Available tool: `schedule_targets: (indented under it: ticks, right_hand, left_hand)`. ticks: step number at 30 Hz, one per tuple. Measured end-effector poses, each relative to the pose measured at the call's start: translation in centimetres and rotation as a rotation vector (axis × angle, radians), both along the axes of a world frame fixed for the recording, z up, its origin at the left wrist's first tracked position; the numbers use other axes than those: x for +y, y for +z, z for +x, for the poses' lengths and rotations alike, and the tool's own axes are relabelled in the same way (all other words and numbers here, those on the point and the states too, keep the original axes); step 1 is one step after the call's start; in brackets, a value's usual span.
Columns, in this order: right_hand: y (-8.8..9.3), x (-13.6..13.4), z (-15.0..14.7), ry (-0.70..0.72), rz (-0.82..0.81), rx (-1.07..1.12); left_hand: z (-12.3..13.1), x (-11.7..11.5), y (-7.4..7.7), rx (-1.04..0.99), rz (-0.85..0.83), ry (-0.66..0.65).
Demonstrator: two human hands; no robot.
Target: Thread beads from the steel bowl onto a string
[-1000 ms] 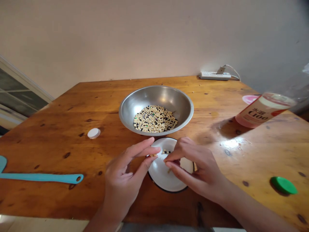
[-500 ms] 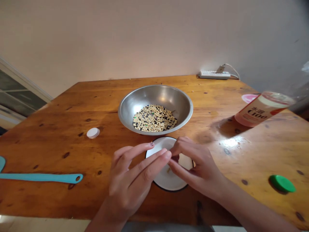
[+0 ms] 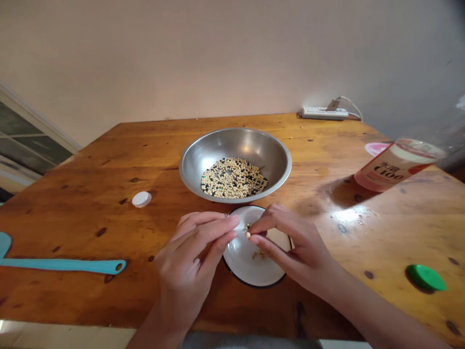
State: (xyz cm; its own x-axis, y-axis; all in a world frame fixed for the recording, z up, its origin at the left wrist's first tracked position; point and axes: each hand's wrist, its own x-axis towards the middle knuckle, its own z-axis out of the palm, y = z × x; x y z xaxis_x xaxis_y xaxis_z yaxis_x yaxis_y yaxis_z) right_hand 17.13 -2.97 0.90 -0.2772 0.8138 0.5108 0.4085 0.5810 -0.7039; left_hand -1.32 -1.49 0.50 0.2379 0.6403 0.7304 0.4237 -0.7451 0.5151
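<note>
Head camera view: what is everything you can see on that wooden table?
table: one, orange-brown wood, underneath all
bowl: one, steel, centre
beans: many, mostly pale, in bowl
plate: one, white, before bowl
white cap: one, left of bowl
spatula: one, turquoise, far left
bottle: one, pink label, right
green cap: one, near right
power strip: one, white, far edge
pale bean: one, above plate
left hand: one, plate's left rim
right hand: one, over plate, bean in grip

Both forearms reach forward and angle inward. The left hand [image 3: 196, 257] lies palm-inward, its fingers stretched nearly straight toward the right hand [image 3: 298, 249], whose thumb and forefinger pinch together at the tips, remaining fingers curled beneath.
</note>
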Motion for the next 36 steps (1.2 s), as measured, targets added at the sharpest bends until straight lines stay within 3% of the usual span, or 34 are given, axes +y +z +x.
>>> schedule_targets:
  ticks: [9, 18, 26, 36]
  right_hand:
    - [0.20, -0.20, 0.02, -0.003, -0.013, -0.011]
    - [0.32, -0.11, -0.01, -0.004, -0.021, -0.013]
    - [0.38, -0.17, -0.05, 0.013, -0.038, 0.010]
    - [0.52, -0.24, -0.02, 0.025, -0.021, 0.016]
  left_hand:
    - [0.05, 0.04, 0.49, -0.049, -0.306, -0.106]
    - [0.15, 0.07, 0.55, -0.001, -0.250, -0.083]
    - [0.19, 0.35, 0.64, -0.054, -0.158, -0.152]
    - [0.22, 0.06, -0.14, -0.132, -0.231, -0.013]
